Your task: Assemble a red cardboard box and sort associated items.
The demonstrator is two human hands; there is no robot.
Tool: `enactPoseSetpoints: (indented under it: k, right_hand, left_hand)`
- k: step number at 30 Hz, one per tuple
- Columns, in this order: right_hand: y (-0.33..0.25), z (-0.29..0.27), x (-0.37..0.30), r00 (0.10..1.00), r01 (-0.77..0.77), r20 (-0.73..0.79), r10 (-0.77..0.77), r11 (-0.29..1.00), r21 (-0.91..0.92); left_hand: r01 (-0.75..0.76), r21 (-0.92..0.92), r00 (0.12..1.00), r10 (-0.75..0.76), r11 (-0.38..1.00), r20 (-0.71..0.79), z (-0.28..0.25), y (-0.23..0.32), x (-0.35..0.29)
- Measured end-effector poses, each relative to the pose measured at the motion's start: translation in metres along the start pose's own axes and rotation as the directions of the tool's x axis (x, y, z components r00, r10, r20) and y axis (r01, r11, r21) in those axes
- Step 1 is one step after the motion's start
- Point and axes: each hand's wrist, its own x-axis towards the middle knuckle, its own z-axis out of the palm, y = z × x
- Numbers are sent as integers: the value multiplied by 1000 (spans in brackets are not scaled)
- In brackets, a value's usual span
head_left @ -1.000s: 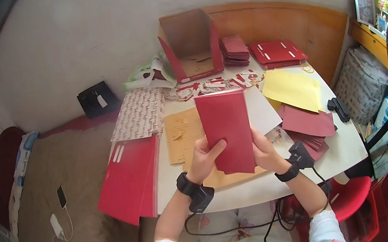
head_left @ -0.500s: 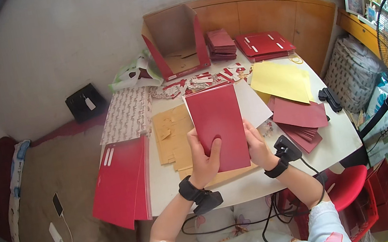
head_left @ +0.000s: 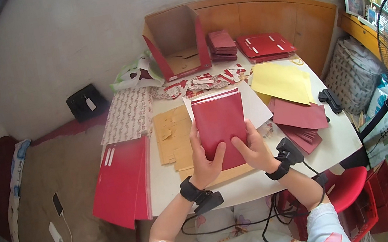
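A thick, upright stack of red card pieces (head_left: 221, 124), with white edges showing at its top, is held between my two hands above the table. My left hand (head_left: 207, 158) grips its left side, thumb lying on the front face. On the right side my right hand (head_left: 257, 152) does the same, its thumb also pressed on the front near the lower middle. The fingers of both hands pass behind the stack and are partly hidden. Beneath and behind it lie brown kraft card pieces (head_left: 170, 135) and a white sheet (head_left: 256, 104).
Large red sheets (head_left: 120, 179) overhang the table's left front edge. Red strips (head_left: 300, 113) and yellow sheets (head_left: 279, 81) lie on the right. Behind stand an open box (head_left: 156, 55) and a red stack (head_left: 266, 45). Black cables (head_left: 252, 222) run from my wrist devices across my lap.
The stack's top has tipped and sunk lower, so its white top edges show. My right thumb has come round onto the front face, beside the left one.
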Motion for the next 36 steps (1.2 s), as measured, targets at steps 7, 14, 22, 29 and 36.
enactPoseSetpoints:
  k: [7, 14, 22, 29, 36]
  right_hand:
    - [-1, 13, 5, 937, 309, -97, -336, 926, -217]
    - [-2, 2, 4, 968, 242, -9, -250, 949, -203]
    - [-24, -39, 18, 983, 109, -71, -168, 854, -510]
    - [-41, -130, -14, 982, 85, 103, -159, -119, -989]
    - [-23, -154, -11, 994, -85, -91, 63, -99, -991]
  left_hand:
    - [-107, 247, 994, 113, 963, -9, 1, -10, -4]
    - [93, 72, 996, -92, 993, -22, -8, -9, -9]
    - [329, 2, 942, -328, 944, -75, -11, 7, 6]
    - [353, -223, 904, -392, 909, -168, -11, 7, 13]
    - [371, -222, 896, -411, 902, -168, -15, 6, 15]
